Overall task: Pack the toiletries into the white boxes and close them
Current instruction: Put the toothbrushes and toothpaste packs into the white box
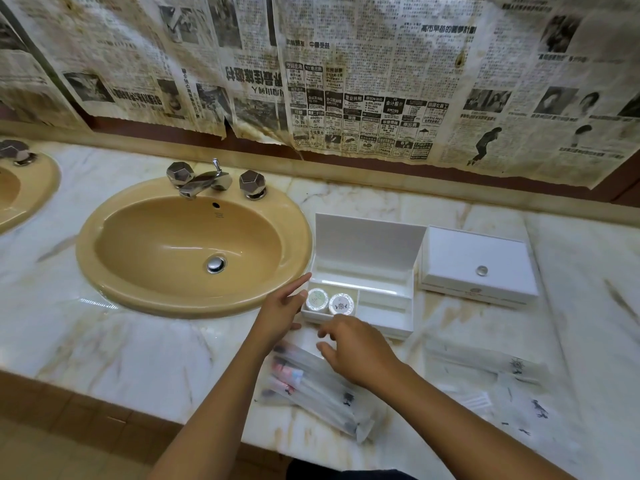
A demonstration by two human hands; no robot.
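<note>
L hand (pixel 280 311) flat, fingers straight, against open white box (pixel 360 296); R hand (pixel 356 348) loosely curled, empty, over sachets (pixel 311 382). Risk: slick sachets slip from grip.

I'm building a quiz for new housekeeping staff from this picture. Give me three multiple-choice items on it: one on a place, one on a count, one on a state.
1. Where do the round soaps lie in the open white box?
A. front left compartment
B. front right compartment
C. on its lid

2. How many round soaps are in that box?
A. one
B. two
C. four

3. What state is the second white box in?
A. lid raised
B. closed
C. tipped on its side

Answers: 1 A, both discs sit in the near left section, by the left hand. 2 B, two foil-edged discs lie side by side. 3 B, its lid with the small knob lies flat on top.
</note>
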